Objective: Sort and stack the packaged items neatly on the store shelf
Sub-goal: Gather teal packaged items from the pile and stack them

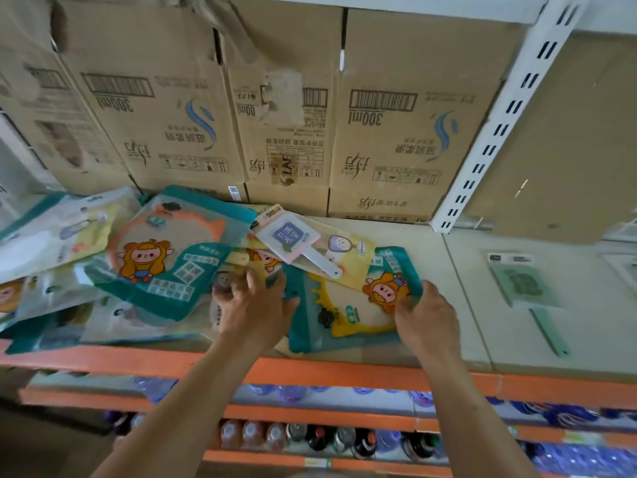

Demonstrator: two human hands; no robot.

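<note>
A teal package with a yellow ring and an orange cartoon figure (348,312) lies flat near the shelf's front edge. My left hand (253,307) grips its left edge, and my right hand (425,315) holds its right corner. A small white-and-pink paddle-shaped packaged item (296,241) rests on a yellow package just behind. To the left lies a loose heap of similar packages, topped by a large teal one with an orange ring (172,250).
Brown cardboard boxes (389,132) line the back of the beige shelf (458,305). A white slotted upright (510,112) stands at the right. A green packaged item (527,288) lies alone at the right. Lower shelves hold drink bottles (320,436).
</note>
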